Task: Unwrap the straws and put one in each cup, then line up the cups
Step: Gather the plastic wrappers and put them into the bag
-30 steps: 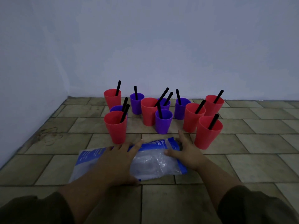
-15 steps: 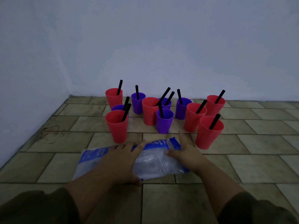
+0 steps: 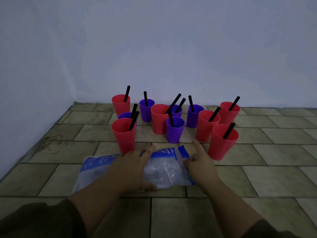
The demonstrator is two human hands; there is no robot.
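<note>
On bag [image 3: 164,169], left hand [image 3: 130,169], right hand [image 3: 200,166] — cups [image 3: 175,133] just beyond (wall [image 3: 34,83] left)

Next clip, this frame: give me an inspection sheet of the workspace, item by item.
Surface: tiled floor, stain marks at left.
Job's things: six red cups and five purple cups, clustered, not in a line; a black straw stands in each.
Clutter: blue and clear plastic bag lying in front of the cups.
Hands: left hand flat on the bag; right hand on its right end, index finger straight.
Cables: nothing seen.
Surroundings: plain wall behind and at left.
</note>
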